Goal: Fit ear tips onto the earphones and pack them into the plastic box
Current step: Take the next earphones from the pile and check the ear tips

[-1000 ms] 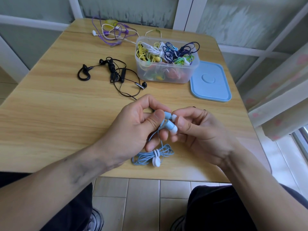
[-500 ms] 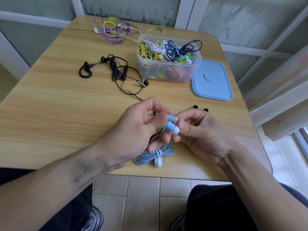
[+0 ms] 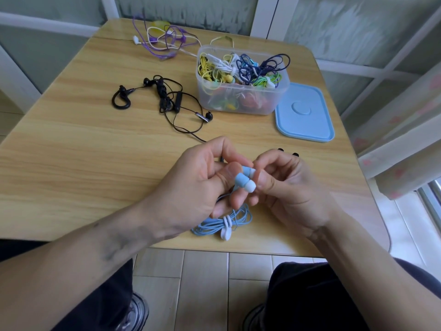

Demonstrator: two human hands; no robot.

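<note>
The wooden table point(image 3: 71, 151) fills most of the view, and the person sits at its near edge. At the far side stands the clear plastic box point(image 3: 241, 101), open and already full of coiled earphones in yellow, white, dark blue and green. Its blue lid point(image 3: 305, 115) lies flat on the table just beside it, on the right. Left of the box lie the black earphones point(image 3: 167, 99) with a loose cable, and further back a purple and white tangle of earphones point(image 3: 162, 41).

The left hand point(image 3: 191, 187) is over the near part of the table, fingers curled; it pinches the two light blue earbuds point(image 3: 243, 179) between thumb and fingers. The right hand point(image 3: 291, 189) meets it from the right, and its thumb and forefinger pinch at the white ear tip point(image 3: 250, 186) on the nearer earbud. The light blue cable coil point(image 3: 222, 223), bound with a white tie, lies on the table under the hands. Two small black ear tips point(image 3: 287, 152) sit on the table just behind the right hand.
</note>
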